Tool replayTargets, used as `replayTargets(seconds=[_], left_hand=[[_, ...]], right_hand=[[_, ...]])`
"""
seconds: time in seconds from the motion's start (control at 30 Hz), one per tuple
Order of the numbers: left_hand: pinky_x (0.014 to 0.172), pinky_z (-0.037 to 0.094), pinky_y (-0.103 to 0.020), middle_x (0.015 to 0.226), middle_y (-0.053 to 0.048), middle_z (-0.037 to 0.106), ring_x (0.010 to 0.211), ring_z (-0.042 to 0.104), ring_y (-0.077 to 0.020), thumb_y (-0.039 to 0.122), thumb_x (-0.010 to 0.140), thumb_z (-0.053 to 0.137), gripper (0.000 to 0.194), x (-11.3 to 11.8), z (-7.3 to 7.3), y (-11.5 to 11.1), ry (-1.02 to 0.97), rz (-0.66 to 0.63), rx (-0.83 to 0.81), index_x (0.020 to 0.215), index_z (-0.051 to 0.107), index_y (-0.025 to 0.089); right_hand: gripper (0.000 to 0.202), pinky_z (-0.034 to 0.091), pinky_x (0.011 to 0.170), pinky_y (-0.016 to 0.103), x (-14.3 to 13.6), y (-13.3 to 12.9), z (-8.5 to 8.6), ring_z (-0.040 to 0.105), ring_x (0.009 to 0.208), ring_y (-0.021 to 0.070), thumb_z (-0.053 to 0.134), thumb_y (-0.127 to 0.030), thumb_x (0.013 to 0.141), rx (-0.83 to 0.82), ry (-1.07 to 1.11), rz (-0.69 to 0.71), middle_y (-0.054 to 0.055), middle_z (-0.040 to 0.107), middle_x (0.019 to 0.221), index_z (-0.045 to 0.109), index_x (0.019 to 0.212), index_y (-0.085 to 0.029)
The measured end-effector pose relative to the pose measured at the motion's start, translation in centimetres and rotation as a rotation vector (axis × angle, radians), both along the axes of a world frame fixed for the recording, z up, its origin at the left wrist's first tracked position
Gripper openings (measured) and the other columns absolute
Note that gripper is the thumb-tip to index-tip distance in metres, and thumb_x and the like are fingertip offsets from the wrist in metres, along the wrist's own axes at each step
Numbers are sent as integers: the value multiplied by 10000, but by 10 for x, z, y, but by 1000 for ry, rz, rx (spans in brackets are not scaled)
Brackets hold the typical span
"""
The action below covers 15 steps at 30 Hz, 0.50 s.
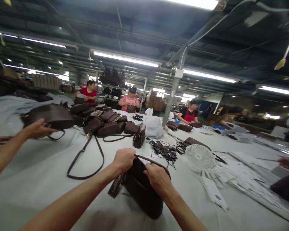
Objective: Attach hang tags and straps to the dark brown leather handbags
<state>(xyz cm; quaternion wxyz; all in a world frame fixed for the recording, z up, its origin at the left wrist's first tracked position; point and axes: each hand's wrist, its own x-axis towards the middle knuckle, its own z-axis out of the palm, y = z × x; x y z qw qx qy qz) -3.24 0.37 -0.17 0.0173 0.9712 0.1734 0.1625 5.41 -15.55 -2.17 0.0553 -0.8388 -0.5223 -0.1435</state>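
Observation:
A dark brown handbag stands tilted on the white-covered table in front of me, its top opened. My left hand is closed on the bag's upper left edge, near the strap. At the right side of the opening, my right hand grips the bag's rim, fingers bent over it. From the bag's left side hangs a black tag with gold lettering. The inside of the bag is mostly dark. Just beyond it lies a heap of black straps or tags, and a small brown bag stands upright.
A pile of brown bags covers the table's far left. Another person's hand holds a brown bag at left. To the right stands a white fan beside white sheets. Several co-workers sit across the table.

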Motion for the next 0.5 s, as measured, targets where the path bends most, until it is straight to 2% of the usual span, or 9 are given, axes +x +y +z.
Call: replayTargets(seconds=[0.07,0.17,0.23,0.33,0.43,0.5], left_hand=[[690,451,-340,898,-91,676,886,630,-267,290,888,497,164,-8,1,11,-10,50,-12,851,622,189],[685,435,-306,888,-52,647,902,603,-236,303,871,521,167,-19,-1,18,-26,44,-73,758,595,206],[699,431,-284,898,-36,618,870,586,-202,276,846,540,175,-23,-6,19,-76,-18,-210,691,564,198],[719,437,-266,823,-19,583,786,560,-164,229,813,526,160,-24,-20,17,-215,-101,-502,657,530,190],[678,445,-263,727,-5,555,733,539,-164,215,795,494,132,-19,-34,13,-359,-78,-688,668,525,194],[659,446,-265,726,-5,554,718,536,-162,219,786,491,126,-15,-41,10,-428,-76,-742,666,521,193]], right_hand=[[51,404,590,264,2,-2,-1,660,752,195,585,-196,892,-1,-28,25,31,673,828,630,869,-200],[63,389,564,248,8,-7,-3,651,710,173,615,-172,867,-7,-95,125,15,663,783,622,812,-203],[95,385,544,244,14,-12,-5,636,660,165,642,-150,838,0,-164,201,4,647,734,613,765,-202],[130,413,552,254,22,-23,-10,615,638,170,613,-74,817,76,-305,305,17,637,723,614,759,-191],[219,485,756,314,30,-36,-17,634,873,217,539,-82,854,270,-407,376,83,670,982,632,1018,-194],[400,459,916,428,36,-43,-24,559,1125,297,588,-221,861,439,-340,247,136,584,1246,531,1256,-212]])
